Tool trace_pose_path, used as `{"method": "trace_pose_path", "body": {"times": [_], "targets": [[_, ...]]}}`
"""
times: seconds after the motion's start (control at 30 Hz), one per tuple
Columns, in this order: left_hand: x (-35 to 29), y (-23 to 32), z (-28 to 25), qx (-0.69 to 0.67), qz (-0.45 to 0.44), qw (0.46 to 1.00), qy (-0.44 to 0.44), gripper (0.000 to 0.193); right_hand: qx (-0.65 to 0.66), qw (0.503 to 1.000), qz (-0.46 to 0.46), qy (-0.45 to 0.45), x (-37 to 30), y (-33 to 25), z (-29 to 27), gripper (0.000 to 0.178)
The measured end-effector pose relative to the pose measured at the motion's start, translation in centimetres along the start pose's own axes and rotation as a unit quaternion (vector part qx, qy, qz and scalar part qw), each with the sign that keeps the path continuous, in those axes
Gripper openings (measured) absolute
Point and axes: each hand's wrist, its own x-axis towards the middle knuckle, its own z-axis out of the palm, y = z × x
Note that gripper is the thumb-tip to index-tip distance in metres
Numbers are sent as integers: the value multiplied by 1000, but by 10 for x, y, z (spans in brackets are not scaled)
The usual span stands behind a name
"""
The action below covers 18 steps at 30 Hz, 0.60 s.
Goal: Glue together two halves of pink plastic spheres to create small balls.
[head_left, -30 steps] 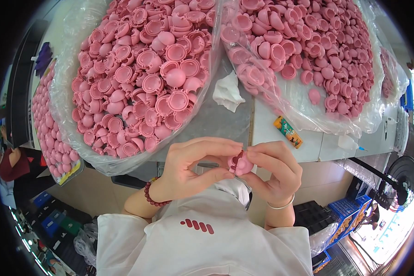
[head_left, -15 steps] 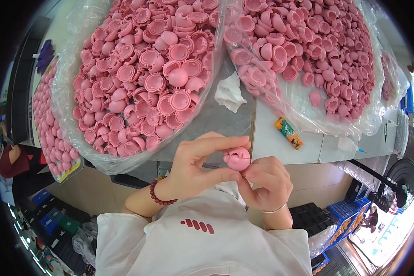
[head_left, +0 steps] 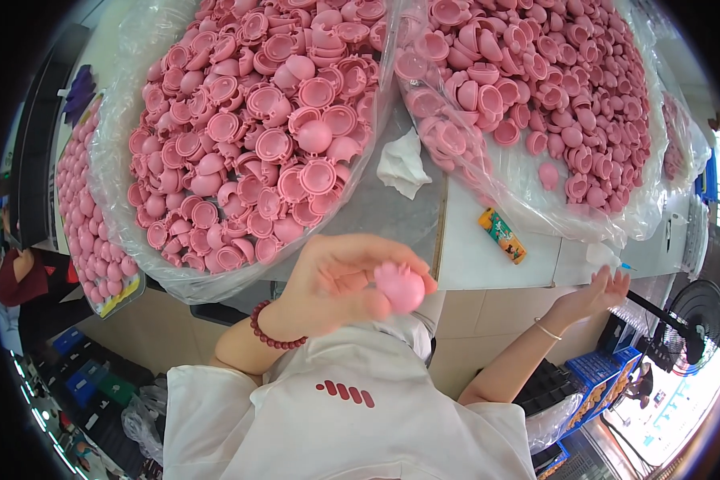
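Observation:
My left hand (head_left: 320, 280) holds a small round pink plastic ball (head_left: 402, 290) between thumb and fingers, just off the table's front edge. Small tabs stick up on the ball's upper side. My right hand (head_left: 594, 296) is stretched out far to the right, fingers apart and nothing seen in them. It is close to a small translucent white piece with a thin blue tip (head_left: 626, 266) at the table's front edge. Pink half shells (head_left: 274, 146) fill a clear plastic bag at the left. A second bag of pink shells (head_left: 584, 120) lies at the right.
A crumpled white tissue (head_left: 403, 164) and a green and orange packet (head_left: 502, 235) lie on the grey table (head_left: 476, 268). A tray of pink balls (head_left: 96, 232) stands at far left. A black fan (head_left: 694, 324) and blue crates (head_left: 596, 376) are at right.
My right hand has let go of the pink ball and swung far out to the right, its fingers opening. My left hand keeps the ball, which has turned and shifted slightly left.

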Motion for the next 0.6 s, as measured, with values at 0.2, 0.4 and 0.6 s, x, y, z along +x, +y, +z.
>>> {"method": "trace_pose_path", "body": {"times": [0.2, 0.4, 0.6], "targets": [[2, -16, -9, -238, -47, 969, -36, 42, -10, 981, 115, -158, 7, 4, 11, 34], [1, -5, -6, -225, -97, 967, -66, 50, 47, 995, 4, -88, -15, -41, 14, 32], [-2, -4, -4, -176, -73, 980, -50, 51, 230, 937, 44, -258, -67, -96, 26, 57]]}}
